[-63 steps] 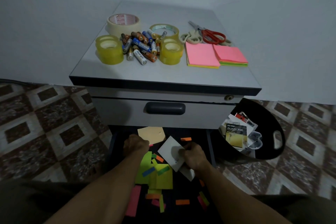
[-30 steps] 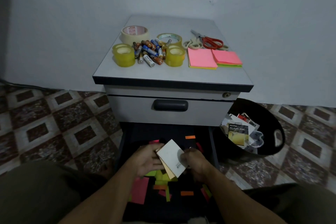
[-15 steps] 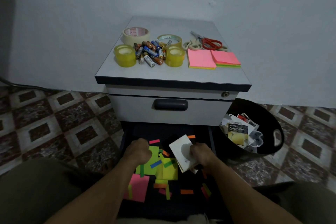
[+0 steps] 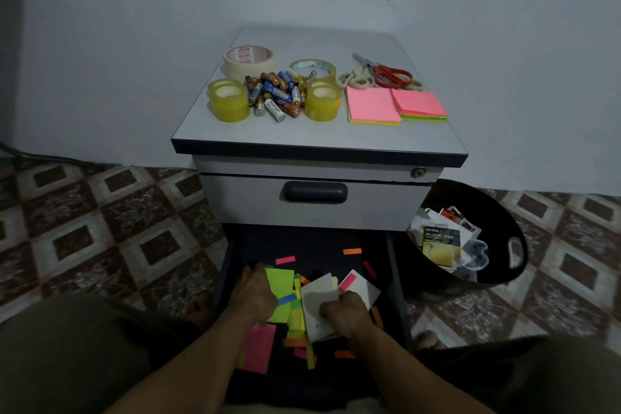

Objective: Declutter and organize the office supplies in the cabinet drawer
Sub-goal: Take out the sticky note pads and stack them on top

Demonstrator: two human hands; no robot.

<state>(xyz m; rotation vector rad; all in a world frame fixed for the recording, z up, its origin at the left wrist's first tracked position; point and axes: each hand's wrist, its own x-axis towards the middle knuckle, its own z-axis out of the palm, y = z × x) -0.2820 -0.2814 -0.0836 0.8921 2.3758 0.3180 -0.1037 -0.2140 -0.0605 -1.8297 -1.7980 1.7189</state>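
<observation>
The open bottom drawer [image 4: 232, 255] holds loose sticky notes and coloured paper strips. My right hand [image 4: 342, 312] grips a stack of white and cream paper cards [image 4: 319, 292] with a pink strip [image 4: 347, 281] on top. My left hand [image 4: 252, 296] rests, fingers down, on a green sticky note [image 4: 282, 279] among yellow notes. A pink sticky note [image 4: 258, 349] lies below it. Orange and pink strips [image 4: 352, 251] are scattered over the dark drawer floor.
On the cabinet top [image 4: 319, 138] stand tape rolls [image 4: 228, 104], a pile of batteries [image 4: 275, 94], scissors [image 4: 389, 74] and pink sticky-note pads [image 4: 373, 106]. A black bin [image 4: 504, 222] with packaging sits to the right. The upper drawer [image 4: 316, 193] is closed. Tiled floor surrounds.
My right hand has drawn the card stack lower and closer to the green notes. My left hand has settled onto the green note. The view has shifted slightly.
</observation>
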